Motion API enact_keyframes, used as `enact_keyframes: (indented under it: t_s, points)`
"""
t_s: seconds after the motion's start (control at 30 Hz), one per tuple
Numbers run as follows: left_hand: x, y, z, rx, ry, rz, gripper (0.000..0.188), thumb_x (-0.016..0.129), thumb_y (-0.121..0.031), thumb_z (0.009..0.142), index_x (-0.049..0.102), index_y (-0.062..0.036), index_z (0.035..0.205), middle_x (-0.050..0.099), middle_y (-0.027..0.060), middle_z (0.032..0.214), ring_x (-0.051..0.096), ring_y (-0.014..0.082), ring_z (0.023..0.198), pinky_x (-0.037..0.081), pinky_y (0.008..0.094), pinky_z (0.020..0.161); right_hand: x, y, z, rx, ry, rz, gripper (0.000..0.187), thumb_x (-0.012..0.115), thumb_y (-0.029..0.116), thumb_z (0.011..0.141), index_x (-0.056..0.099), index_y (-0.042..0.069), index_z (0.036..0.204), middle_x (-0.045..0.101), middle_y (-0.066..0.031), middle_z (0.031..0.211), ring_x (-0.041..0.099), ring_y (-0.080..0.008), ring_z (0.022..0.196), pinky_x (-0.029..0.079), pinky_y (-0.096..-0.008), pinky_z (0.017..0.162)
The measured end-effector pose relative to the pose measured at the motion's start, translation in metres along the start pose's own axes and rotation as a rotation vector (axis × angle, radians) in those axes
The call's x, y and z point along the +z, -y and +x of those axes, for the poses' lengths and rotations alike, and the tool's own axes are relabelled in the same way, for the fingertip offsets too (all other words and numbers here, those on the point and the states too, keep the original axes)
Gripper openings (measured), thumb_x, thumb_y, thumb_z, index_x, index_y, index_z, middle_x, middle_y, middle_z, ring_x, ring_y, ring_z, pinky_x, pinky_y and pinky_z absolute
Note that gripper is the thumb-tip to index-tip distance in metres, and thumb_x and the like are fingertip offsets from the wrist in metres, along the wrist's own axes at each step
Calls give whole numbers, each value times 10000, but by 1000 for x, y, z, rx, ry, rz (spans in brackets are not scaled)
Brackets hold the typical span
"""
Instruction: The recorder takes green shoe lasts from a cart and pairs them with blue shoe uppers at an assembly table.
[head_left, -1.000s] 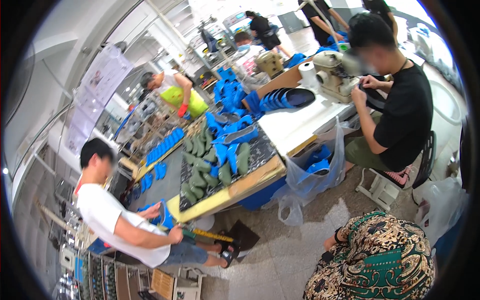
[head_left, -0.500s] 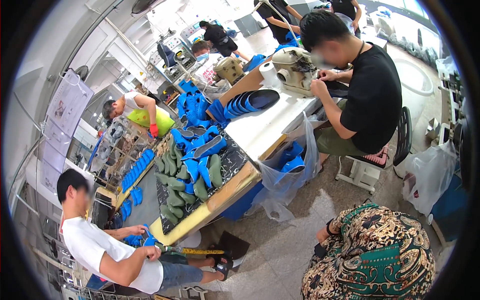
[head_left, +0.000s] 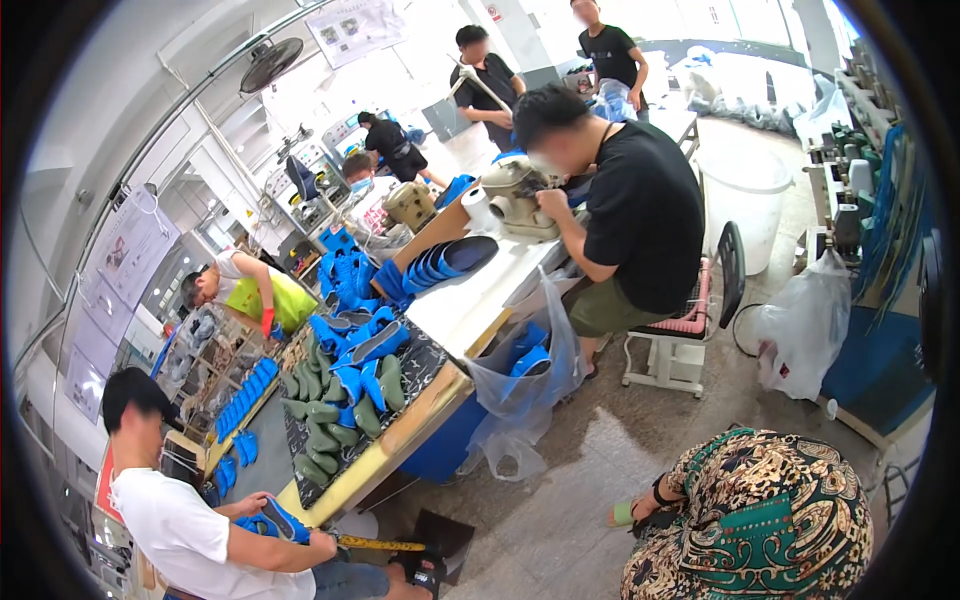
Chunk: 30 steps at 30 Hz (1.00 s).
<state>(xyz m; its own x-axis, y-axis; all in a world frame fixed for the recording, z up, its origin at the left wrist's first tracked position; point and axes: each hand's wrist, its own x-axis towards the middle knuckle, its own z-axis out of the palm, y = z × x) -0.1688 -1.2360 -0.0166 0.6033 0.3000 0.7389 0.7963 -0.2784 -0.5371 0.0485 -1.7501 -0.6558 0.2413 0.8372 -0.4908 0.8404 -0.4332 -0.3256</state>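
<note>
Neither of my hands is in view. At the lower right lies a patterned cloth garment in black, cream and green, with a green-tipped foot at its left side. Green shoe lasts and blue shoe uppers are heaped on the worktable. At the left, a co-worker in a white shirt holds a blue shoe upper with both hands. Across the table, a co-worker in black sits with hands at a sewing machine.
A clear plastic bag with blue uppers hangs at the table's edge. An office chair stands behind the seated co-worker. Toward the right are a white tub, a filled plastic bag and spools on a rack. Other people work farther back.
My view has swung, so the table and co-workers appear farther left. The white-shirted co-worker's blue upper is now turned with its grey sole showing. The foot by the patterned garment has come into sight.
</note>
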Motion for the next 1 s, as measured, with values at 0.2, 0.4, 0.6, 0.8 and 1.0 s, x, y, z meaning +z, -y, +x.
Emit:
enact_keyframes:
  t_s: [0.2,0.4,0.6,0.8,1.0]
  points:
    - [-18,30,-26,-56,46,-16,304,501,-158,824,577,58,1024,597,205,952,562,363,868,436,459,829,-29,34,-73,214,27,576,410,478,319,896,561,-40,1075,572,-213,1011,517,-366,880,376,-509,787]
    - [-37,-5,-20,-92,57,-137,307,510,-160,815,578,59,1019,599,210,953,563,370,868,437,459,824,-92,53,-171,-24,294,1084,272,497,160,830,632,-73,867,567,-119,740,451,-278,624,371,-438,645]
    - [-79,-40,-25,-91,100,-214,310,519,-161,806,579,60,1014,601,216,954,563,378,869,438,459,818,-30,8,-220,-16,215,1201,211,517,126,794,587,-62,730,481,-102,633,359,-229,552,333,-422,569]
    - [-112,-61,-44,-108,164,-269,313,528,-163,797,580,60,1010,603,221,955,563,385,869,439,459,813,28,-26,-273,379,264,798,359,484,252,882,597,-68,1000,586,-119,938,489,-284,771,393,-459,694]
    - [-143,-70,-43,-130,201,-339,316,537,-164,788,581,61,1005,605,227,956,563,392,869,440,460,807,-4,-16,-314,314,263,909,316,446,221,911,584,-63,928,543,-117,846,441,-285,693,375,-446,678]
